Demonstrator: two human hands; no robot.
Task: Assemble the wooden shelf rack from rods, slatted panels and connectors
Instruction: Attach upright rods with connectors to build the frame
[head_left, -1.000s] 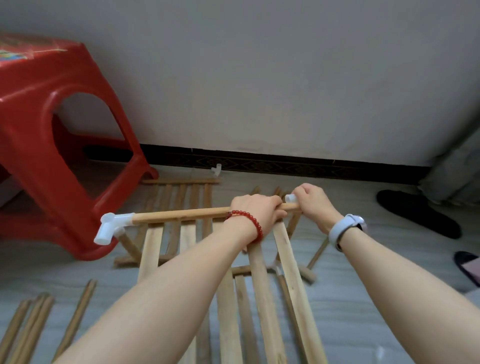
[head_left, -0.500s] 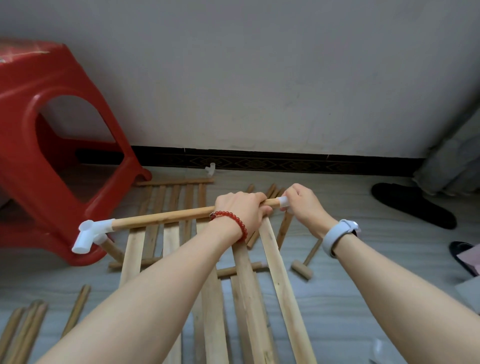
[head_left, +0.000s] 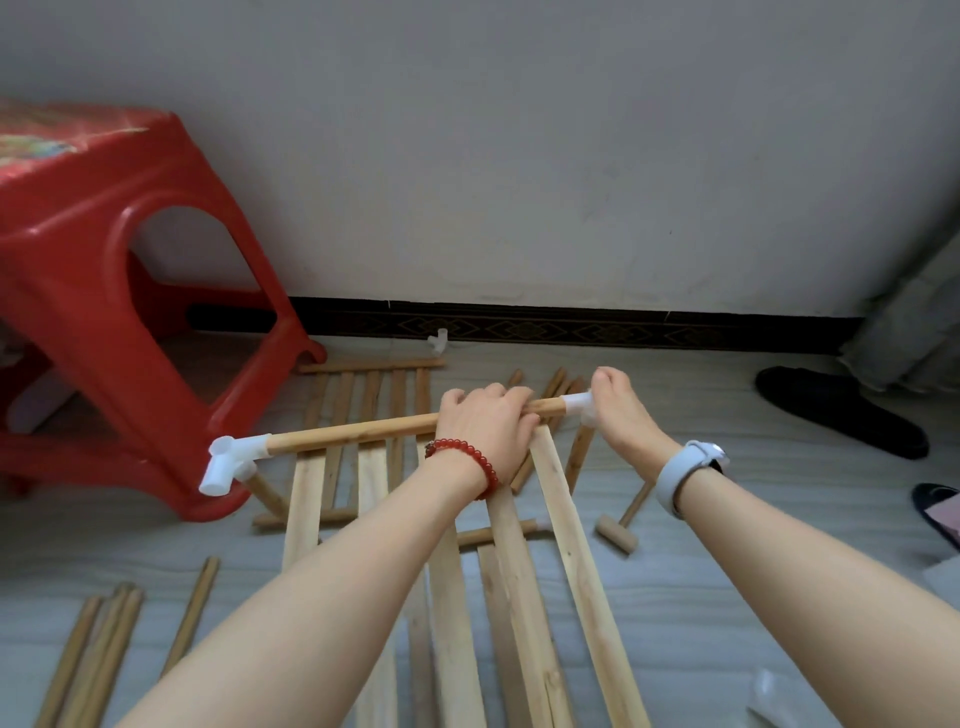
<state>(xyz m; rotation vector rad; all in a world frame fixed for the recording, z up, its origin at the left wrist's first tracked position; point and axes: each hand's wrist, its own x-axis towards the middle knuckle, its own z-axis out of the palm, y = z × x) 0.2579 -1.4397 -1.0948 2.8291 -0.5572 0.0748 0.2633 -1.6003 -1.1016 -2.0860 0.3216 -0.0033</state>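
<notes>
My left hand (head_left: 485, 418) grips the round wooden rod (head_left: 353, 434); my right hand (head_left: 621, 410) clasps its white plastic corner connector (head_left: 579, 404); uneven pushing could jam or skew that joint

Red stool (head_left: 104, 291) showing a patterned top. Connectors (head_left: 228, 462) appearing white, rods (head_left: 353, 434) pale tan. Skirting (head_left: 571, 325) showing black with diamond motif. Bracelet (head_left: 467, 452) showing red beads.

We see a pale, matt bare-wood rod (head_left: 358, 434) and slats (head_left: 571, 545), smooth white plastic connectors (head_left: 228, 462), a glossy red plastic stool (head_left: 104, 291), and a matt grey floor (head_left: 727, 597).
</notes>
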